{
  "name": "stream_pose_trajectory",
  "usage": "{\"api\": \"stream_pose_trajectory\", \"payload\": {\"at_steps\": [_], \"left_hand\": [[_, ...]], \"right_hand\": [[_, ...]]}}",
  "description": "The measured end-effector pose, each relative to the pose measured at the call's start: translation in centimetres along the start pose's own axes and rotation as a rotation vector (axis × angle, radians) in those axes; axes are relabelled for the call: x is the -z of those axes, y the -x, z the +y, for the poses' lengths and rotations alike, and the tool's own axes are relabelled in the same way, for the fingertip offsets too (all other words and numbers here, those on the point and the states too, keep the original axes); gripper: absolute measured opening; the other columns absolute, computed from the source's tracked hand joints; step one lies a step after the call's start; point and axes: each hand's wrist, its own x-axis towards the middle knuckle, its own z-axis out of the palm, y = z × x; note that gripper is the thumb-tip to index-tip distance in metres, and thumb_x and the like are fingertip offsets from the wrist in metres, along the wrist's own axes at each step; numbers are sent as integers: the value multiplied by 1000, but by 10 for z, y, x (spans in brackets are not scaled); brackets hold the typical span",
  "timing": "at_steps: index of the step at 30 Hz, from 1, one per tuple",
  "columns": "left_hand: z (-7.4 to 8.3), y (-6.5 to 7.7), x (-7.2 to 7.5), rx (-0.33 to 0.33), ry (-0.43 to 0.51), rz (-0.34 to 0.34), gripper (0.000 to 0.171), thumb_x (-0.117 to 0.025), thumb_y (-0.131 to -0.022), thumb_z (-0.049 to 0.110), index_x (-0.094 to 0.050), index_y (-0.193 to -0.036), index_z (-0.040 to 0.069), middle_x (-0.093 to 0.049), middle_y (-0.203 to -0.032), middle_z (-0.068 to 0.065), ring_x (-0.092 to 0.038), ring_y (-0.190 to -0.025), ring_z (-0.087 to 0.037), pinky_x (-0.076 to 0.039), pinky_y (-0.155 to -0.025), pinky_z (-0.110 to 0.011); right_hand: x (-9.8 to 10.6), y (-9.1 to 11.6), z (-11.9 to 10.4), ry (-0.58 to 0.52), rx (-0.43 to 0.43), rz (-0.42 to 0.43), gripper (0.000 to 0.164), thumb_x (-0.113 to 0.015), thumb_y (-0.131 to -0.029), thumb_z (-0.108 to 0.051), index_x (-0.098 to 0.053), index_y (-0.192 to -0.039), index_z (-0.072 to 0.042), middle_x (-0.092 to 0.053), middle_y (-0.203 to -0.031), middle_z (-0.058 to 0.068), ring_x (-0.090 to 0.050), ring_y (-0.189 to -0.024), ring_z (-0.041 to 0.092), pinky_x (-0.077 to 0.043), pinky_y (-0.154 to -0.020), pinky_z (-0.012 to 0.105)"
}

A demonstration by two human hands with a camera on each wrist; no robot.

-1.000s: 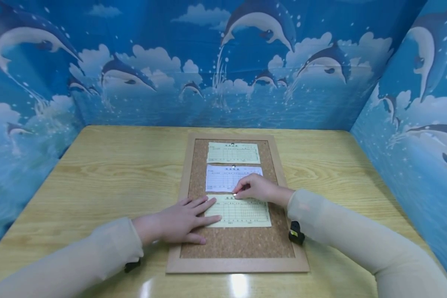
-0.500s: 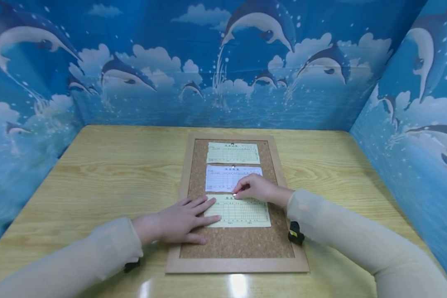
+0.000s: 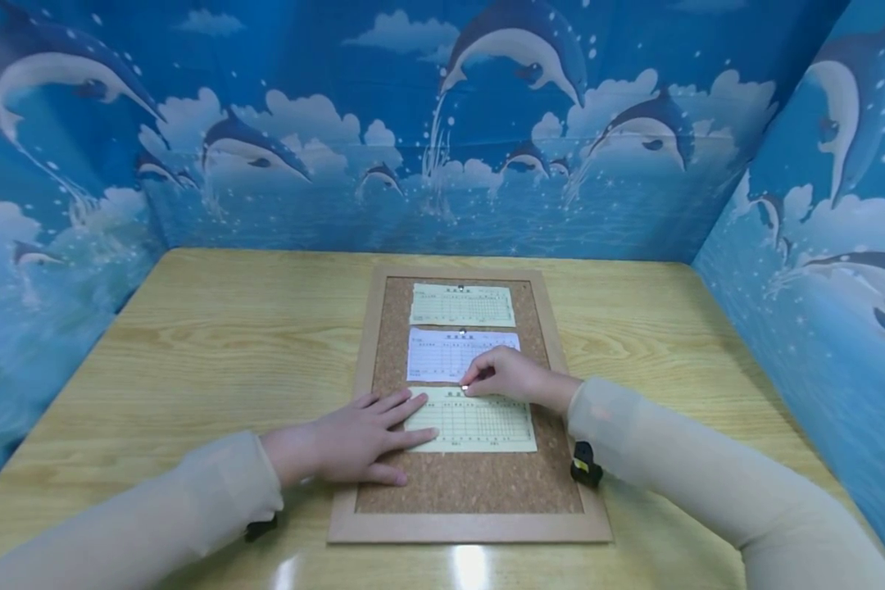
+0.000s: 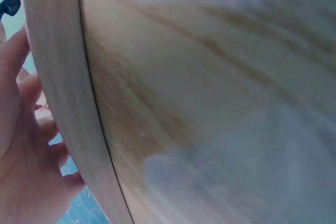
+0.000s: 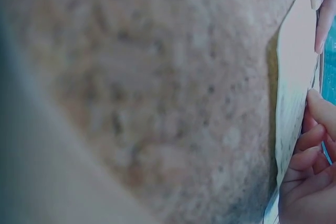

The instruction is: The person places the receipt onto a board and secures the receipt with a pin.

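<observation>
A framed cork board [image 3: 472,487] lies on the table with three printed slips on it. My left hand [image 3: 361,440] rests with fingers spread over the left side of the lowest slip, a pale yellow-green one [image 3: 479,430]. At the top edge of that slip my right hand [image 3: 507,374] pinches a small shiny pin [image 3: 465,388] between thumb and forefinger; how deep its point sits is hidden. In the right wrist view the slip [image 5: 294,82] stands slightly off the cork along its near edge.
Above are a lilac slip [image 3: 431,354] and another yellow-green slip [image 3: 457,307], each with a small pin at its top edge. The wood-grain table [image 3: 251,328] extends on both sides of the board. A dolphin-print curtain [image 3: 442,205] encloses the back and sides.
</observation>
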Motion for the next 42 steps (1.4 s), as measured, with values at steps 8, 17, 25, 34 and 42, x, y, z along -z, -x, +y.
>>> {"api": "stream_pose_trajectory", "payload": {"at_steps": [8, 17, 25, 34, 42], "left_hand": [[0, -1, 0, 4, 12, -8, 64, -38, -92, 59, -25, -148, 32, -5, -156, -9, -5, -140, -31, -15, -107, -56], [0, 0, 1, 3, -9, 1, 64, -39, -92, 59, -26, -148, 31, -7, -155, -10, -7, -140, -31, -16, -107, -56], [-1, 0, 3, 5, -8, 4, 64, -39, -92, 59, -26, -148, 31, -7, -155, -10, -7, -140, -32, -15, -107, -55], [-2, -1, 4, 8, -16, 2, 64, -39, -92, 59, -26, -148, 31, -7, -155, -9, -7, -140, -31, -14, -108, -55], [2, 0, 2, 6, -14, -17, 63, -37, -92, 60, -25, -148, 32, -7, -155, -9, -7, -140, -31, -16, -108, -54]], "right_hand": [[1, -1, 3, 17, -9, -4, 6, -70, -85, -15, -73, -89, -15, -66, -83, -5, -58, -75, 11, -48, -68, 28], [2, 0, 4, -43, 29, 1, 13, -69, -86, -15, -72, -97, -10, -65, -85, -2, -56, -77, 12, -46, -69, 28], [1, 0, 3, -38, 29, 21, 9, -68, -86, -14, -72, -94, -11, -65, -84, -2, -56, -75, 13, -46, -68, 29], [4, -1, 4, -24, 56, 24, 8, -68, -86, -14, -73, -92, -12, -66, -85, -4, -56, -75, 11, -46, -67, 27], [0, 3, 2, -33, 5, 16, 6, -68, -86, -13, -73, -90, -15, -65, -87, -4, -56, -79, 13, -46, -71, 29]]}}
